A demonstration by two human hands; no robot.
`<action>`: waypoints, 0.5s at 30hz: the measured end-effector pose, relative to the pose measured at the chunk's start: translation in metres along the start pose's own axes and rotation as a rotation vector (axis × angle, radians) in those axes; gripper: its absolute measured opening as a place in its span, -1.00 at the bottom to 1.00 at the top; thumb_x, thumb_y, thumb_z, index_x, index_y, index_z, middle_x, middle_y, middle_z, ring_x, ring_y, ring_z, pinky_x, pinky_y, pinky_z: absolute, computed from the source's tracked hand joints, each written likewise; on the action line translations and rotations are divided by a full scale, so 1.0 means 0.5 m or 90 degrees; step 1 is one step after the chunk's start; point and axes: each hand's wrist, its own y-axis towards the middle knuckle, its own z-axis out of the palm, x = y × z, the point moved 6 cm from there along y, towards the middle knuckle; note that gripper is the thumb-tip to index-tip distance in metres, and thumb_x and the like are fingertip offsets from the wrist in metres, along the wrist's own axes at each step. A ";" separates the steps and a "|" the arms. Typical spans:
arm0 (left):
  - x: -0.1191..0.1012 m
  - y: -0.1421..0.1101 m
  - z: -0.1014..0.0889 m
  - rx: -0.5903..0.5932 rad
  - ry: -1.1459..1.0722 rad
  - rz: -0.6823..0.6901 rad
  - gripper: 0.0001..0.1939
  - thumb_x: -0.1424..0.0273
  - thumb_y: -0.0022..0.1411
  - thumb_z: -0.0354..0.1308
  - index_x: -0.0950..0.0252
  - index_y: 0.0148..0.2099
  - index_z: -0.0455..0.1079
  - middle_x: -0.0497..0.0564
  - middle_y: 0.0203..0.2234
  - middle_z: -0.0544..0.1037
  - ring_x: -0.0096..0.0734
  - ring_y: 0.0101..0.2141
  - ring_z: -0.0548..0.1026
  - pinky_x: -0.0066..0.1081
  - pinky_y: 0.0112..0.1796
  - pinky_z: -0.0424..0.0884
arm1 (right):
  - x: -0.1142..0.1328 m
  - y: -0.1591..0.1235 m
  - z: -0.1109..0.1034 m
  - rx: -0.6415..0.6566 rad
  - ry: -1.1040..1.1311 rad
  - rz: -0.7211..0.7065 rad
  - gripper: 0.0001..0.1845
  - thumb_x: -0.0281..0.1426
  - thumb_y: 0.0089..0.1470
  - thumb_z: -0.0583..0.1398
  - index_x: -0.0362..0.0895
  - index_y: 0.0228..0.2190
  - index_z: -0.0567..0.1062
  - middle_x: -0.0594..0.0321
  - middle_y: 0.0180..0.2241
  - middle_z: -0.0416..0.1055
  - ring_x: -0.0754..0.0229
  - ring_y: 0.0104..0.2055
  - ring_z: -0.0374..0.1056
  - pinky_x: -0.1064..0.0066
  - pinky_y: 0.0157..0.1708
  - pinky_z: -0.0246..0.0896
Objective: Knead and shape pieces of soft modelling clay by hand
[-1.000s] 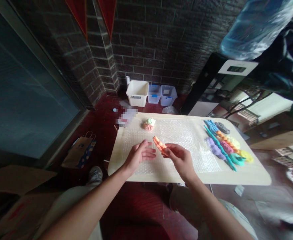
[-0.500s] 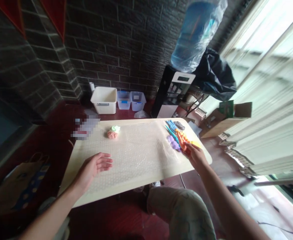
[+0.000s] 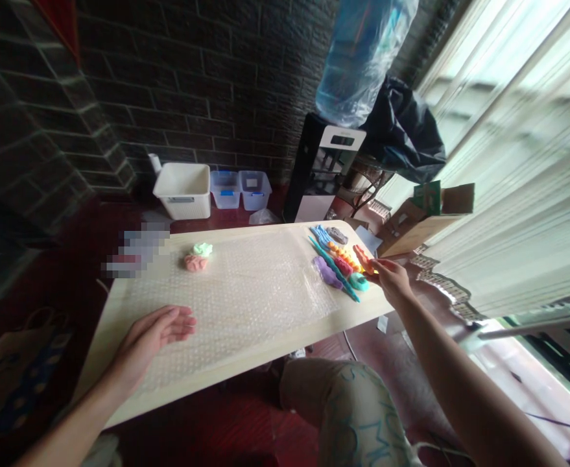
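Observation:
My right hand (image 3: 392, 280) pinches an orange piece of modelling clay (image 3: 363, 259) over the right side of the table. Just beyond and below it lie a teal stick-like tool or clay strip (image 3: 334, 267), purple clay (image 3: 327, 272), a red lump (image 3: 343, 265), orange-yellow beaded clay (image 3: 339, 250), a mint-green lump (image 3: 359, 281), blue clay (image 3: 321, 235) and grey clay (image 3: 337, 235). Over the bubble wrap (image 3: 246, 285) at the left, my left hand (image 3: 158, 331) is open and holds nothing. Pale green clay (image 3: 202, 249) and pink clay (image 3: 196, 263) sit beyond it.
The cream table (image 3: 168, 389) stands before a dark brick wall. On the floor behind are a white bin (image 3: 182, 194) and two clear boxes (image 3: 254, 191). A water dispenser (image 3: 321, 168) and a cardboard box (image 3: 415, 227) stand back right. A paper bag (image 3: 2, 376) lies left.
My right hand has lifted the orange clay away from the other pieces, showing the red and mint-green lumps. My left hand stays open. The whole view has shifted right.

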 end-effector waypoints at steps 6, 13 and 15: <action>0.002 0.001 0.000 -0.005 0.025 0.002 -0.55 -0.03 0.02 0.49 0.22 -0.25 0.62 0.02 -0.35 0.74 -0.12 -0.23 0.67 -0.30 -0.17 0.60 | -0.004 0.042 0.008 0.006 -0.084 -0.004 -0.76 -0.36 0.18 0.41 -0.27 -0.18 0.60 0.11 -0.25 0.60 0.18 -0.30 0.57 0.32 -0.26 0.60; 0.005 0.004 -0.003 -0.010 0.035 -0.006 -0.51 -0.06 -0.04 0.52 0.21 -0.23 0.63 0.02 -0.32 0.75 -0.09 -0.22 0.67 -0.30 -0.20 0.60 | -0.015 0.105 0.016 0.030 -0.229 -0.005 -0.57 -0.23 0.34 0.29 -0.15 0.14 0.48 0.04 0.15 0.46 -0.02 0.08 0.49 0.04 0.04 0.51; 0.007 0.006 -0.003 -0.009 0.040 -0.005 -0.49 -0.07 -0.04 0.52 0.21 -0.23 0.62 0.02 -0.32 0.75 -0.10 -0.22 0.67 -0.31 -0.20 0.60 | -0.018 0.120 0.019 0.024 -0.264 -0.019 -0.57 -0.22 0.33 0.29 -0.15 0.14 0.49 0.06 0.16 0.46 -0.03 0.08 0.49 0.04 0.03 0.51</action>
